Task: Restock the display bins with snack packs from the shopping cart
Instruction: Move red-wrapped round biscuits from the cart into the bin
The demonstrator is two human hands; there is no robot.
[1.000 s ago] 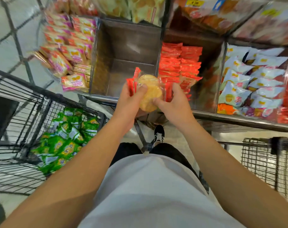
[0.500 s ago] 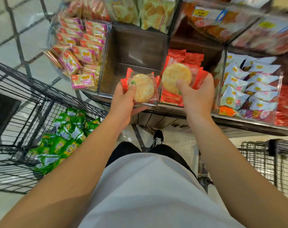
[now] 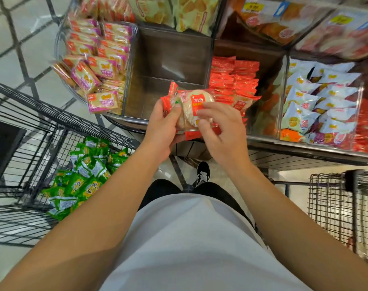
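The left hand (image 3: 162,124) grips a small stack of red-edged rice cracker packs (image 3: 192,108) at its left end, thumb curled over the top, holding it above the front rim of the display bins (image 3: 124,119). The right hand (image 3: 221,131) reaches onto the same stack with fingers bent over the top pack, apparently pinching it to peel it away, though motion blur leaves the exact hold uncertain. Directly behind the stack lies the bare middle bin (image 3: 168,66); just right of it stands the bin of matching red packs (image 3: 233,80), the likely destination. The slick film wrappers could slide on each other, so a loose pinch might drop a pack to the floor or into the wrong bin. Squeezing harder risks cracking the brittle rounds inside. Green snack packs (image 3: 82,179) wait in the shopping cart (image 3: 21,127) on the left.
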